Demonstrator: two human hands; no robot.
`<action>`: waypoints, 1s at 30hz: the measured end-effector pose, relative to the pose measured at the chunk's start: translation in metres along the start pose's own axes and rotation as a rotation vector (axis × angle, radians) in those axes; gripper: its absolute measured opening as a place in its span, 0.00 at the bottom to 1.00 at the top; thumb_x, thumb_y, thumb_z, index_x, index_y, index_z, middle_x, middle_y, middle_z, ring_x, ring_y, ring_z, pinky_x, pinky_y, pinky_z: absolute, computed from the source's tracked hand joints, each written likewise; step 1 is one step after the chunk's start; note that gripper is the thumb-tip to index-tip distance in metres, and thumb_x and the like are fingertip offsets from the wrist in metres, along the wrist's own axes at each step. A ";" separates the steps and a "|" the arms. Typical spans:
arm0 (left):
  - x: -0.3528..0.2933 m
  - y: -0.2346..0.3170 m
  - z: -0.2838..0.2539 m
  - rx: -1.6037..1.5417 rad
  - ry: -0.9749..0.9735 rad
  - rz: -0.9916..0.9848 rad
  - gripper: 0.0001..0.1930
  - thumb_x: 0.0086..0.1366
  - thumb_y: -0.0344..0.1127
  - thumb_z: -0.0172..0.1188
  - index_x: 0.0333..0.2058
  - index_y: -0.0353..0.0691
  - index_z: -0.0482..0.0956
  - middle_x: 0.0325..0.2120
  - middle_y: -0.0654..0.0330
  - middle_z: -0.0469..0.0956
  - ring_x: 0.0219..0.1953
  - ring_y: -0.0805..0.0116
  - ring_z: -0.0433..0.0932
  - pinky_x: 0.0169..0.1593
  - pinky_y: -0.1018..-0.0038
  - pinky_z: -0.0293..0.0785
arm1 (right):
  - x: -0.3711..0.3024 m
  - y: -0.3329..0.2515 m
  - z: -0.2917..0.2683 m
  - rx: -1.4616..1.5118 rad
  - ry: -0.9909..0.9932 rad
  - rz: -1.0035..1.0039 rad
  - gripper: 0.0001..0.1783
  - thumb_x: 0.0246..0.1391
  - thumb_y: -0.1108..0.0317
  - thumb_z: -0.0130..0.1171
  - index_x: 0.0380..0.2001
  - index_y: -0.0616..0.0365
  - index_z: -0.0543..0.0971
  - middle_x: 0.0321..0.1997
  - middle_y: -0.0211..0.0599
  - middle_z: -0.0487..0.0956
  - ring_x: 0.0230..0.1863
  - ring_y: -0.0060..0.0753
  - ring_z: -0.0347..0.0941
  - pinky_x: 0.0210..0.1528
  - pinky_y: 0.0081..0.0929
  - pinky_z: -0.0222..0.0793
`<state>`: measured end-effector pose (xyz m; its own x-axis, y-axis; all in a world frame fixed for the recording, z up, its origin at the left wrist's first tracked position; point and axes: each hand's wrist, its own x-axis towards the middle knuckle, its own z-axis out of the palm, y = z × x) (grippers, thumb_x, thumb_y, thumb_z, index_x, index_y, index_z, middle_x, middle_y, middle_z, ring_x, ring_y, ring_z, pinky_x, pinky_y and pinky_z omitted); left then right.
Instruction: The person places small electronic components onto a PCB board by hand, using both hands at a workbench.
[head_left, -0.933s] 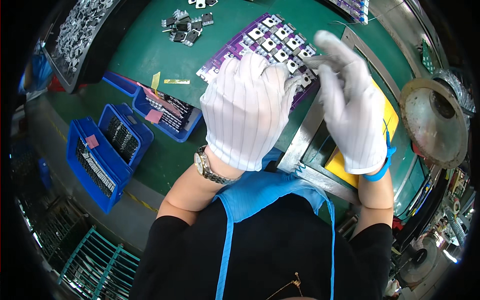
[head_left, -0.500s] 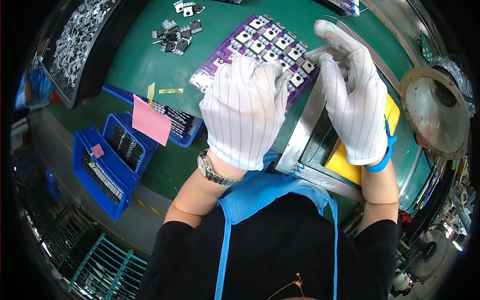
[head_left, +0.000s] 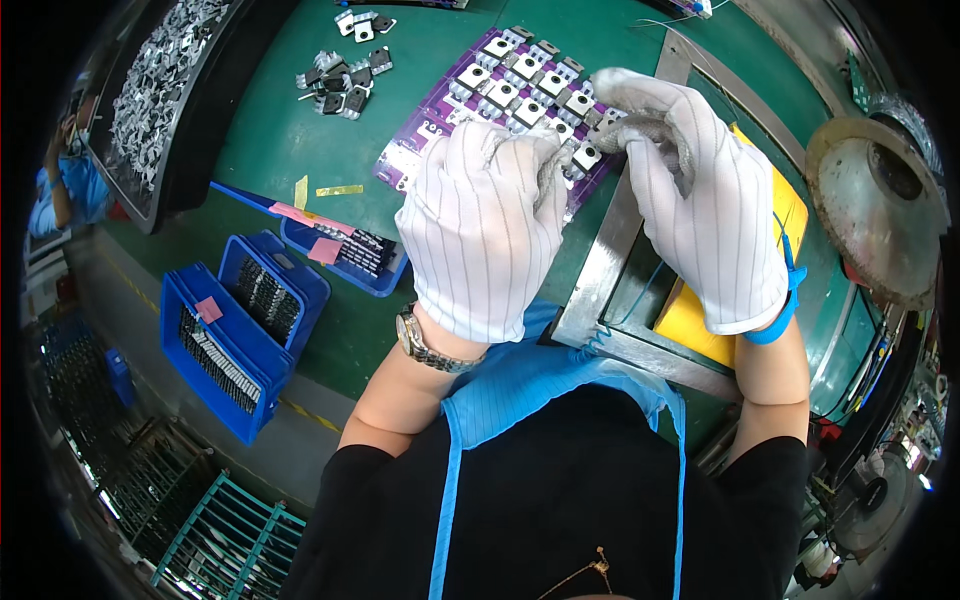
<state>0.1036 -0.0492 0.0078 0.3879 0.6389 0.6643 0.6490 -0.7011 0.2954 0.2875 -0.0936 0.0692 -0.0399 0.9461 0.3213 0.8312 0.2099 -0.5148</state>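
A purple circuit board lies on the green bench, carrying rows of black transistors with metal clips beside them. My left hand, in a white striped glove, rests over the board's near left part. Its fingers are curled together, and whatever they hold is hidden beneath them. My right hand, gloved the same way, reaches the board's right edge. Its upper finger arches over while the lower fingertips press together by the transistors at that edge; anything between them is too small to make out.
Loose transistors lie beyond the board. A black tray of metal clips stands at the left, above blue bins of parts. A metal frame and a yellow pad are at the right, near a round metal lamp shade.
My right hand has moved left and slightly down to the board's edge. The raised pink paper slip by the blue bin now lies lower and flatter. My left hand stays over the board.
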 end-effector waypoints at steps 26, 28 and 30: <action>0.004 0.000 -0.005 -0.109 -0.018 -0.109 0.11 0.54 0.24 0.66 0.36 0.44 0.84 0.31 0.57 0.78 0.34 0.54 0.80 0.37 0.61 0.77 | 0.005 0.007 0.002 -0.234 -0.144 -0.298 0.24 0.52 0.74 0.69 0.54 0.46 0.84 0.44 0.30 0.87 0.43 0.43 0.80 0.43 0.38 0.75; 0.005 0.003 -0.012 -0.150 -0.066 -0.147 0.12 0.54 0.24 0.66 0.38 0.43 0.84 0.33 0.56 0.79 0.36 0.53 0.80 0.38 0.62 0.77 | 0.005 0.003 -0.002 -0.292 -0.183 -0.316 0.27 0.47 0.77 0.67 0.54 0.46 0.84 0.45 0.30 0.87 0.41 0.44 0.80 0.44 0.39 0.75; 0.005 0.006 -0.015 -0.209 -0.032 -0.154 0.14 0.53 0.22 0.66 0.40 0.41 0.84 0.34 0.55 0.81 0.37 0.52 0.81 0.39 0.63 0.78 | 0.006 0.005 -0.005 -0.248 -0.219 -0.344 0.29 0.45 0.79 0.67 0.54 0.47 0.83 0.46 0.30 0.87 0.41 0.43 0.79 0.45 0.39 0.75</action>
<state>0.0996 -0.0548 0.0235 0.3173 0.7506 0.5796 0.5537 -0.6428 0.5294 0.2945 -0.0876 0.0724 -0.4302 0.8671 0.2510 0.8552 0.4805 -0.1944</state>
